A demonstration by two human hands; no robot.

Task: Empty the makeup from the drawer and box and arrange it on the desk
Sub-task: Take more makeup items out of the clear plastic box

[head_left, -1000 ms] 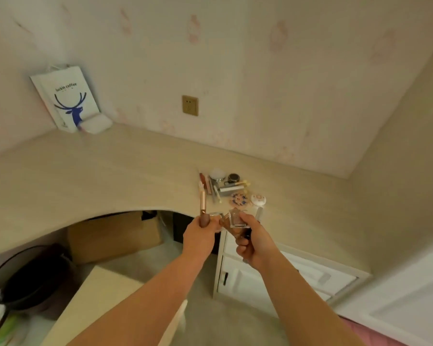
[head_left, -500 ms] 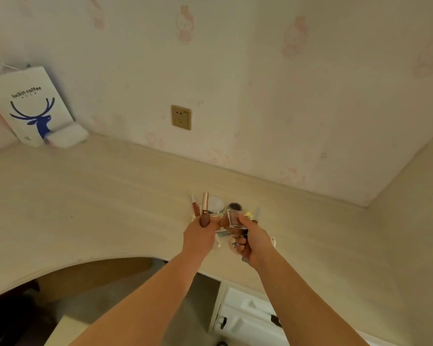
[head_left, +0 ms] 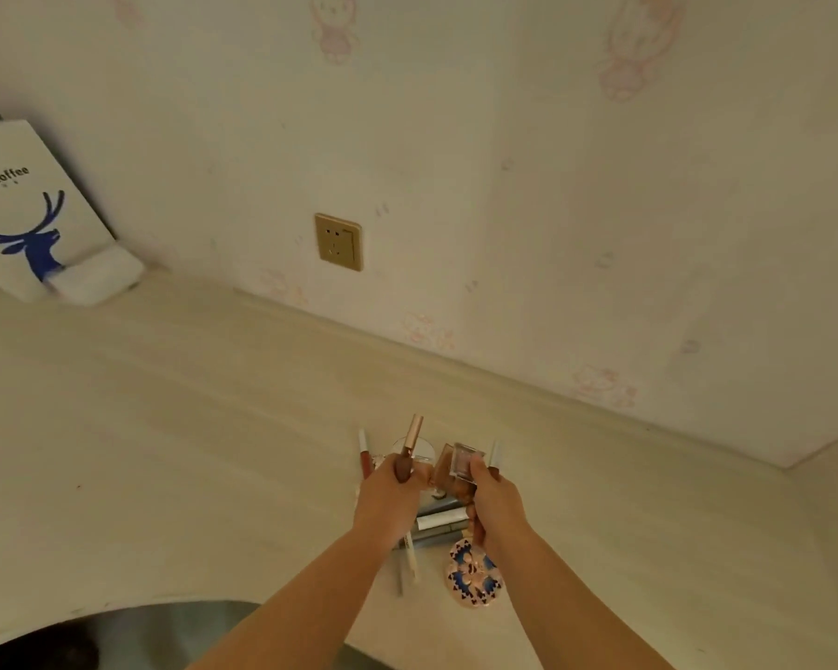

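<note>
My left hand (head_left: 387,500) grips a brown lip gloss tube (head_left: 407,452) with a rose-gold cap pointing up. Beside it, my right hand (head_left: 497,505) holds a small clear square compact (head_left: 463,460) and some brown items that I cannot make out. Both hands hover over a pile of makeup on the pale desk (head_left: 165,452): a red lip tube (head_left: 365,456), a round clear jar (head_left: 424,449), silver tubes (head_left: 441,522), thin pens (head_left: 410,563) and a round patterned compact (head_left: 472,575). My hands hide part of the pile.
A white paper bag with a blue deer (head_left: 25,210) leans on the wall at the far left, a white pad (head_left: 95,280) at its foot. A gold wall socket (head_left: 338,241) sits above the desk. The desk's curved front edge (head_left: 117,606) runs at the lower left.
My view has tilted up and moved closer to the desk, so the white drawers have left the frame. Both hands have carried their makeup forward over the pile.
</note>
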